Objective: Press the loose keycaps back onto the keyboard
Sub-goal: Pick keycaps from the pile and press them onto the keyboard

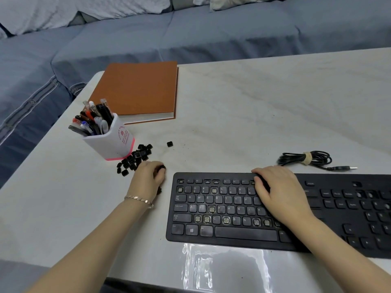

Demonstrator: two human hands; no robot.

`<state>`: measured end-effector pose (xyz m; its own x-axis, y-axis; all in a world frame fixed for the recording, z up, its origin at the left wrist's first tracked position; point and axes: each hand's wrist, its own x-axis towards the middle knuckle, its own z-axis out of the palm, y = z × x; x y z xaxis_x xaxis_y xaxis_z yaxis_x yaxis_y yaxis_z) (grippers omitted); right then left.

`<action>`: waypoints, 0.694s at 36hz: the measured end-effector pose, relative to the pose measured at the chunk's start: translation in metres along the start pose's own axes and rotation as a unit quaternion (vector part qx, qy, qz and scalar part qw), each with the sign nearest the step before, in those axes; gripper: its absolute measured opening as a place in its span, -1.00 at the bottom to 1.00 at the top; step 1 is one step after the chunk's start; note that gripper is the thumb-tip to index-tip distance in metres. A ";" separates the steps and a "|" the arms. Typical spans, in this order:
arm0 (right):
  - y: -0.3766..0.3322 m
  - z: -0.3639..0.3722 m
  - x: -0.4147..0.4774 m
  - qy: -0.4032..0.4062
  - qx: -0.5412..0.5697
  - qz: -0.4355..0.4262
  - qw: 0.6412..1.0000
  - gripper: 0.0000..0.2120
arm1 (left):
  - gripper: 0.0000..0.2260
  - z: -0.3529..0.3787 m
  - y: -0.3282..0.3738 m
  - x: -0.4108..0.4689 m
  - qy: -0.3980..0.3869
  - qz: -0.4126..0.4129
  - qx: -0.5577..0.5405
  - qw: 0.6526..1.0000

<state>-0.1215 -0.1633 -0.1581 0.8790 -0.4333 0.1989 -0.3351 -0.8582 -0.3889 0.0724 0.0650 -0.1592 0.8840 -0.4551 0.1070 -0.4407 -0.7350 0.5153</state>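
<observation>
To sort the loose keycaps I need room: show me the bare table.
Widest bare table lies behind the keyboard, between the notebook and the coiled cable. Another patch: the near-left corner. Crowded between pen cup and keyboard: keycaps and the left hand.

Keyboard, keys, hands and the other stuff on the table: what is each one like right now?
Black plastic keyboard, flat on the table, several keys missing.
White pen cup, upright, full of pens.
Loose black keycaps, piled beside the cup.
Left hand, curled round a black keycap.
Right hand, flat on the keyboard's upper rows.
Orange hardcover book, closed.
Black USB cable, coiled, tied, unplugged.
</observation>
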 end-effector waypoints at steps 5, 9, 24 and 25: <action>-0.001 -0.001 0.000 0.000 0.004 0.003 1.000 -0.83 | -0.90 -0.010 0.022 -0.003 0.032 -0.175 -0.270 0.946; -0.001 -0.001 0.000 0.002 0.003 0.001 1.000 -0.83 | -0.90 -0.024 0.052 -0.007 -0.076 -0.328 -0.638 0.693; -0.063 -0.029 -0.002 0.015 0.437 0.021 0.899 -0.68 | -0.86 -0.006 0.108 -0.037 -0.258 -0.396 -0.722 0.505; -0.069 -0.030 -0.003 0.011 0.453 0.015 0.891 -0.66 | -0.86 -0.003 0.110 -0.037 -0.269 -0.389 -0.719 0.510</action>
<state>-0.1110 -0.1109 -0.1047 0.8643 -0.4659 0.1895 0.0613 -0.2763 -0.9591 -0.0088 0.0024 -0.1035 0.3634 -0.6631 -0.6544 0.9218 0.1539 0.3559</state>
